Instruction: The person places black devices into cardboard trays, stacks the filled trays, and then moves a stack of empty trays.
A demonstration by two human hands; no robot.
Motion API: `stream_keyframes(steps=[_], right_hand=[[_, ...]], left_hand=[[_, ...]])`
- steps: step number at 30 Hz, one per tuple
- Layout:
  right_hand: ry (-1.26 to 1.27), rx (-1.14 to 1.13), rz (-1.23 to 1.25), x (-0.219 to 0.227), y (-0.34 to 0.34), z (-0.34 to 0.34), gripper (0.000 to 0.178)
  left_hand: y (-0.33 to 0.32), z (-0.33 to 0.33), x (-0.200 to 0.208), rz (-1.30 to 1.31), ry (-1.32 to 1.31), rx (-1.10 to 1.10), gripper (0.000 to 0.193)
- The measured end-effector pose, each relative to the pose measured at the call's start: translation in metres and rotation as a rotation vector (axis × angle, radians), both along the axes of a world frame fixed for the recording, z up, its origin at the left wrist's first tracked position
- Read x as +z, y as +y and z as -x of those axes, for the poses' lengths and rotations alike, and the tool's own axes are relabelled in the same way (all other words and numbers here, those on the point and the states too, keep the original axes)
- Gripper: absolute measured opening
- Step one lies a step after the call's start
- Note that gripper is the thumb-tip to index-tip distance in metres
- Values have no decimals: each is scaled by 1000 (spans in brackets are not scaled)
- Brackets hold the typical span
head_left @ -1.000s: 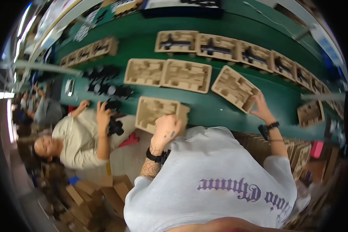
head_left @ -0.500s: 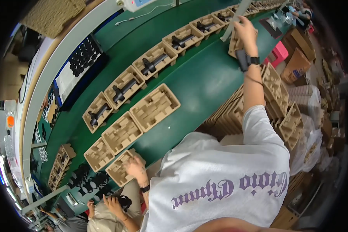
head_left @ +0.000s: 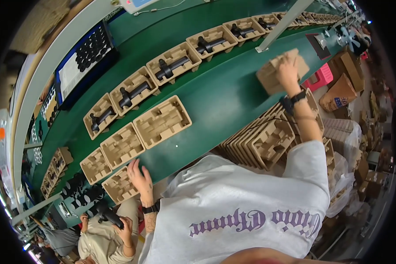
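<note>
On the right, my right hand [head_left: 287,74] grips a brown moulded-pulp tray [head_left: 268,78] from above, over the green table. The tray is tilted and blurred, with its underside showing. My left hand [head_left: 140,177] has its fingers spread at the right end of another pulp tray [head_left: 116,187] by the near table edge. It may touch the rim but holds nothing I can see. Just beyond lie several similar trays, among them a large one [head_left: 163,121] and a middle one [head_left: 122,145], with moulded hollows and no parts in them.
Along the far side runs a row of pulp trays holding black tubular parts [head_left: 134,93]. Nested trays [head_left: 268,143] are stacked at the right, below the table edge. A metal post [head_left: 284,26] rises by my right hand. At lower left, a co-worker's hand [head_left: 125,229] holds a black part.
My right hand has come down from beside the post, and the tray in it now shows its underside. My left hand has drawn out of the near tray to its right end.
</note>
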State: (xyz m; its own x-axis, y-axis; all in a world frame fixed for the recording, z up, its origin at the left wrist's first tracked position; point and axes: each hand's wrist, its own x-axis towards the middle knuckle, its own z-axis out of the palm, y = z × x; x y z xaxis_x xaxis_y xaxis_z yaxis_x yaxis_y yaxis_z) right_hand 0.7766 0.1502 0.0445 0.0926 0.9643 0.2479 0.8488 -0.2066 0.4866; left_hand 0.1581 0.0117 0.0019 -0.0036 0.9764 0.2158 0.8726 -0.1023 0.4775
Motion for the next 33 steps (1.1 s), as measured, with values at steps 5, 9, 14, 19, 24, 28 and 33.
stream_keyframes(steps=[5, 9, 14, 19, 24, 28, 33], right_hand=[[394, 86, 244, 21, -62, 139, 31], [496, 299, 304, 33, -91, 256, 39], [902, 547, 641, 50, -107, 285, 54], [474, 827, 783, 83, -105, 281, 113], [467, 869, 725, 70, -111, 292, 120], [483, 970, 731, 69, -107, 306, 111], [569, 939, 734, 82, -130, 314, 103]], left_hand=[[58, -105, 28, 885, -990, -526, 41], [47, -180, 5, 912, -1119, -594, 46], [23, -171, 6, 1021, -1410, -286, 34], [16, -130, -9, 755, -1204, -290, 20], [-1, -87, -28, 699, -1374, -260, 25], [-6, -87, -5, 616, -1229, -257, 36], [-24, -84, 29, 440, -1081, -313, 41]])
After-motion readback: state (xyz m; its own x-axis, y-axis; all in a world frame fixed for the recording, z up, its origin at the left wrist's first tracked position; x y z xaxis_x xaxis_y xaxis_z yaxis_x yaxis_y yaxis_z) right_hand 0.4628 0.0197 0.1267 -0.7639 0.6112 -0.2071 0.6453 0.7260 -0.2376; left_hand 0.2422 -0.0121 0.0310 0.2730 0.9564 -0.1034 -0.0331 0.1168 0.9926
